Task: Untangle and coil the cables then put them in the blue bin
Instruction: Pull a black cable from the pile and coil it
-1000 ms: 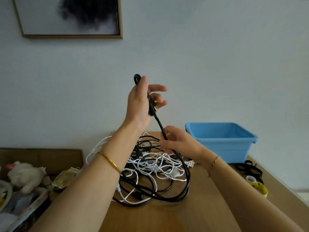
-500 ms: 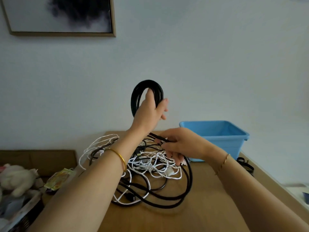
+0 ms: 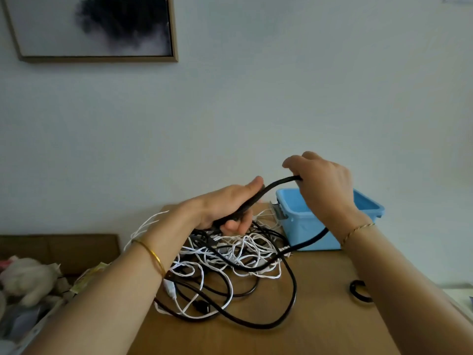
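Head view: left grip (image 3: 225,208), lowered from its earlier raised loop, clamped on black cable (image 3: 271,187); right grip (image 3: 323,187), lifted off the tangle (image 3: 230,254), clamped on same cable before blue bin (image 3: 304,233); tangle on tabletop (image 3: 322,319), beside bin.

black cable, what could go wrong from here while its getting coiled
1. The black cable, held between the left hand and the right hand, runs down into the white cables. Pulling it may tighten the tangle or drag the whole pile along.
2. A dragged pile could nudge the blue bin, which sits right beside it.
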`<state>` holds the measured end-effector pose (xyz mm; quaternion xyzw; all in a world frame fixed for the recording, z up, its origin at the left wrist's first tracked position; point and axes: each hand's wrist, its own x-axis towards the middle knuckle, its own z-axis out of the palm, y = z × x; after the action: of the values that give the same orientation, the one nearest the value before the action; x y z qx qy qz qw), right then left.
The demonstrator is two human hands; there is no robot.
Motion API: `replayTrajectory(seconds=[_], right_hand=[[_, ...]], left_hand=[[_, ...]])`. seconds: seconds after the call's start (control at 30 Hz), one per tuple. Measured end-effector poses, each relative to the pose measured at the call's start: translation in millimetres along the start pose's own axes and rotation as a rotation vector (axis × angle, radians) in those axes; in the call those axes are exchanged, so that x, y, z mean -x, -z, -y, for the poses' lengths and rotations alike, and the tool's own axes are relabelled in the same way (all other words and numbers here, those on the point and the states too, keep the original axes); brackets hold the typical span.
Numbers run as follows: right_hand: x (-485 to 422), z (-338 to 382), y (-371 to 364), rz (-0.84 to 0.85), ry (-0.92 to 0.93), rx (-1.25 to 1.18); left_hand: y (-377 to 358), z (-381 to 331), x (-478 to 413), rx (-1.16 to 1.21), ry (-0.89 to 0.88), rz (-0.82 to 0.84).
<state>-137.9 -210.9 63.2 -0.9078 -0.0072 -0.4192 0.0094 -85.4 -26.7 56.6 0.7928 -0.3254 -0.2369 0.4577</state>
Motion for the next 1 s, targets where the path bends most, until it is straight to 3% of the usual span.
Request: replayTrajectory(seconds=[0.17,0.33,0.5,0.73,0.87,1.0], right_hand=[[-11,-13,-22,-0.085,0.046,-0.153],[-8,-13,-45,0.012,-0.175,-0.556],[7,12,-54,0.136,-0.353,-1.018],[28,30,-62,0.333,-0.514,-1.509],[49,37,-63,0.538,-0.483,-1.545],[66,51,-58,0.694,-0.310,-1.382]], left_hand=[[-5,-3,5,0.270,-0.110,0.267],[2,-8,4,0.684,-0.190,0.575],[1,-9,-4,0.979,-0.283,0.632],[8,3,-12,1.212,-0.391,0.517],[17,-7,-10,1.276,-0.498,0.142],[24,-20,-11,1.333,-0.520,-0.217]])
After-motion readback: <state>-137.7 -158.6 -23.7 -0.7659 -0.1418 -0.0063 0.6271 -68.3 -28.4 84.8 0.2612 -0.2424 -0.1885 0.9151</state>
